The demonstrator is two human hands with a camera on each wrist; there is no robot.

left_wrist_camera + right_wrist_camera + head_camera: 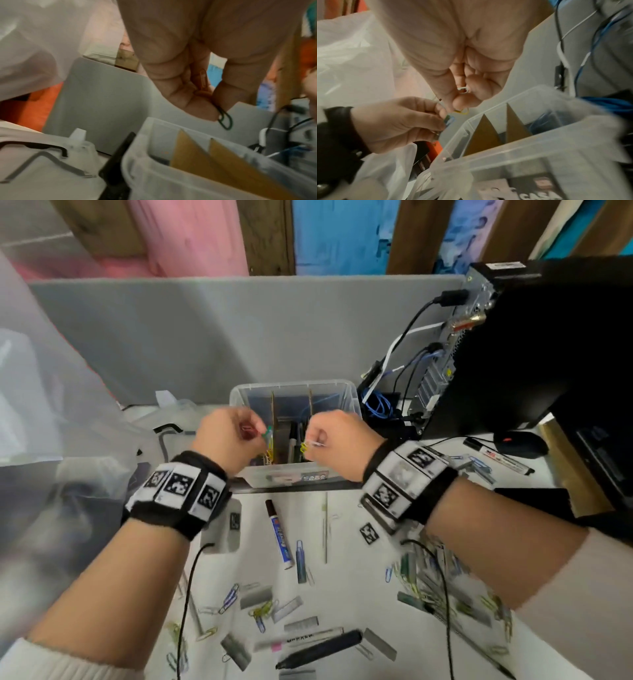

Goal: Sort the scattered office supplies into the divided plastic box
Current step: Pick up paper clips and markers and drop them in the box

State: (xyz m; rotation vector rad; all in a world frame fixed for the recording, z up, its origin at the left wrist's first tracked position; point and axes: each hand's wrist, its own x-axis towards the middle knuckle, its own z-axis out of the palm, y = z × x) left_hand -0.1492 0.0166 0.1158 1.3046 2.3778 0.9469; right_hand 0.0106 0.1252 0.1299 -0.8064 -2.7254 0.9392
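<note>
Both hands hover over the clear plastic box (352, 402), which has brown cardboard dividers (274, 419). My left hand (229, 433) grips several paper clips: a green clip (225, 121) hangs from its fingertips and a red clip (202, 77) lies in the palm. My right hand (332, 436) pinches paper clips too, a white clip (463, 90) in its curled fingers and a yellow clip (462, 111) below them. Yellow clips (269, 455) lie in the box's left compartment. Many clips, staple strips (255, 597) and markers (279, 534) lie scattered on the white table nearer me.
A black computer (534, 347) with cables (380, 402) stands right of the box. A clear lid (42, 169) and plastic bags (51, 405) lie left. A grey partition (205, 337) rises behind. A black pen (318, 648) and a mouse (520, 443) are on the table.
</note>
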